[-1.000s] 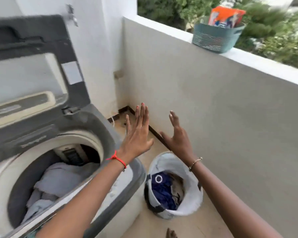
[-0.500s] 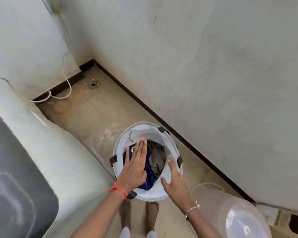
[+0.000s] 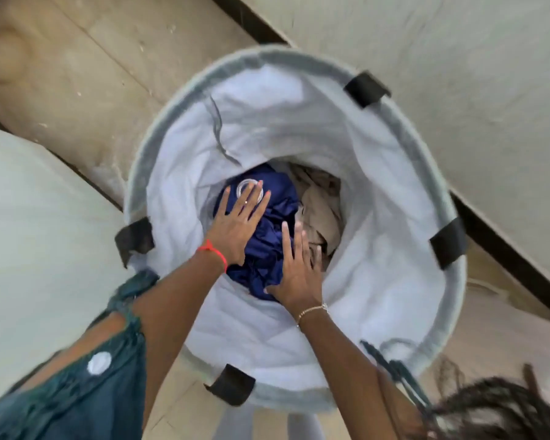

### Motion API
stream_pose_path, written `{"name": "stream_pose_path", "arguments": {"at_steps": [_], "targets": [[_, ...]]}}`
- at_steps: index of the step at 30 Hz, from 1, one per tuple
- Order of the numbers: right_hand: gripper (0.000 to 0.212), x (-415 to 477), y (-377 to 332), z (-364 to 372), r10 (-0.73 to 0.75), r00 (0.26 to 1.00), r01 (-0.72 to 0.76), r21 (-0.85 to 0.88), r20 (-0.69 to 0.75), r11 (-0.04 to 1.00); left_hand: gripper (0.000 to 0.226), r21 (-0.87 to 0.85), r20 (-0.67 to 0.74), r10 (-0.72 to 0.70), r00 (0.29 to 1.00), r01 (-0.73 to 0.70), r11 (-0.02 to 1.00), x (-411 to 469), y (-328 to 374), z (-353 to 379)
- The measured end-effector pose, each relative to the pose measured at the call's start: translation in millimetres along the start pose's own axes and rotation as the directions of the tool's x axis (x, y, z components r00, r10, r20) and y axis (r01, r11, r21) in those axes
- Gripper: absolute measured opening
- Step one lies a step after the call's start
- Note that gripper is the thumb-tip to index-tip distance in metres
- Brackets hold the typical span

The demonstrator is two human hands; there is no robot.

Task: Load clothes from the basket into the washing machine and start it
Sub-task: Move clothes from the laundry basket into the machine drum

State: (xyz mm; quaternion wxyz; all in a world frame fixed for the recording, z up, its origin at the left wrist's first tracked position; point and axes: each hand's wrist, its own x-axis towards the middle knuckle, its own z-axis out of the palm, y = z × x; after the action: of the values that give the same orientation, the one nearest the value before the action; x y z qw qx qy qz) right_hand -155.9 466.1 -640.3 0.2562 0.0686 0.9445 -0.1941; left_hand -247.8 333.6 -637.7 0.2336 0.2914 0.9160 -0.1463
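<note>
I look straight down into a round white fabric laundry basket point(image 3: 378, 198) with black handle tabs. At its bottom lie a dark blue garment point(image 3: 273, 236) with a pale ring print and a beige garment point(image 3: 321, 208) to its right. My left hand point(image 3: 238, 227), with a red wrist thread, rests flat on the blue garment, fingers spread. My right hand point(image 3: 296, 268), with a thin bracelet, presses on the blue garment's near right edge, fingertips at the beige cloth. Neither hand has closed on fabric. The washing machine point(image 3: 35, 236) shows only as a pale side panel at left.
The basket stands on beige floor tiles point(image 3: 86, 74) in a corner, close to a pale wall point(image 3: 442, 58) with a dark skirting strip. My teal clothing fills the bottom left, and dark hair hangs in at the bottom right.
I have bent much closer over the basket. Both hands went from above the rim down inside it and now lie on the blue garment.
</note>
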Motion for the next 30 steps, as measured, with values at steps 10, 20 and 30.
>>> {"name": "stream_pose_path", "arguments": {"at_steps": [10, 20, 30], "targets": [[0.137, 51.1, 27.1, 105.2, -0.063, 0.998, 0.061, -0.312, 0.006, 0.948, 0.16, 0.217, 0.084, 0.212, 0.974, -0.226, 0.95, 81.0, -7.9, 61.8], [0.124, 78.9, 41.1, 127.5, -0.036, 0.995, 0.05, -0.141, 0.097, 0.989, 0.15, 0.178, 0.069, 0.216, 0.974, -0.225, 0.958, 105.7, 5.4, 97.1], [0.105, 82.9, 44.0, 142.9, -0.093, 0.995, 0.091, 0.069, 0.032, 0.993, 0.119, 0.125, -0.003, 0.269, 0.963, -0.266, 0.956, 108.0, 10.2, 131.2]]}}
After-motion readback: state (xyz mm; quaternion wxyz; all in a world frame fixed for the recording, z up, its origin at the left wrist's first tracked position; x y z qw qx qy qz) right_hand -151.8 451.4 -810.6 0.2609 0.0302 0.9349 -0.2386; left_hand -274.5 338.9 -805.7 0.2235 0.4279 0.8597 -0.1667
